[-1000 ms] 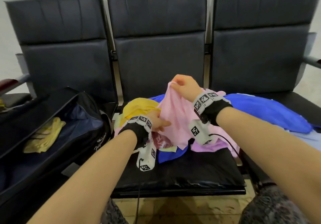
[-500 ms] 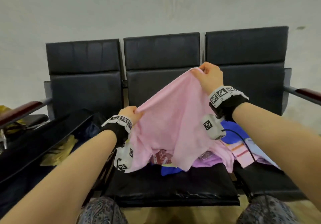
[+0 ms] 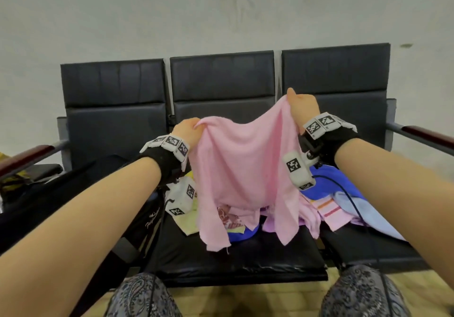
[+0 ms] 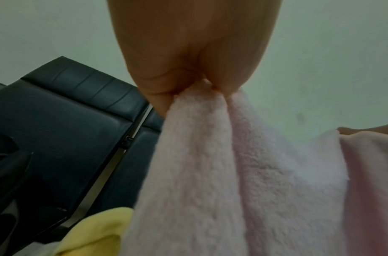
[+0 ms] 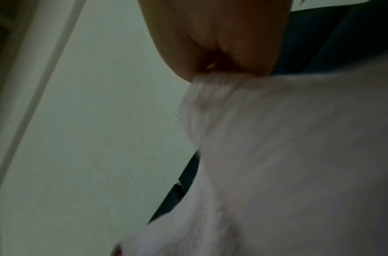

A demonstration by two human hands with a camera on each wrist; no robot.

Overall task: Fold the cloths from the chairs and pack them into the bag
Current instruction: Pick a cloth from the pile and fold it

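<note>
A pink cloth (image 3: 242,169) hangs spread in the air above the middle seat. My left hand (image 3: 190,130) pinches its upper left corner and my right hand (image 3: 298,104) grips its upper right corner, a little higher. The left wrist view shows my left hand (image 4: 195,81) bunching the pink cloth (image 4: 243,173). The right wrist view shows my right hand (image 5: 221,69) clamped on the gathered pink cloth (image 5: 287,155). Under it lies a pile of other cloths (image 3: 326,208): blue, striped pink, yellow, purple. The black bag (image 3: 73,193) stands open on the left seat.
Three joined black chairs (image 3: 221,78) stand against a pale wall. Armrests stick out at the left (image 3: 27,157) and the right (image 3: 427,137). The front of the middle seat (image 3: 233,260) is bare. My knees (image 3: 363,292) are close to the seat edge.
Both hands have lifted the pink cloth off the pile and drawn apart, so it now hangs spread between them. The head view has tilted up, showing more wall.
</note>
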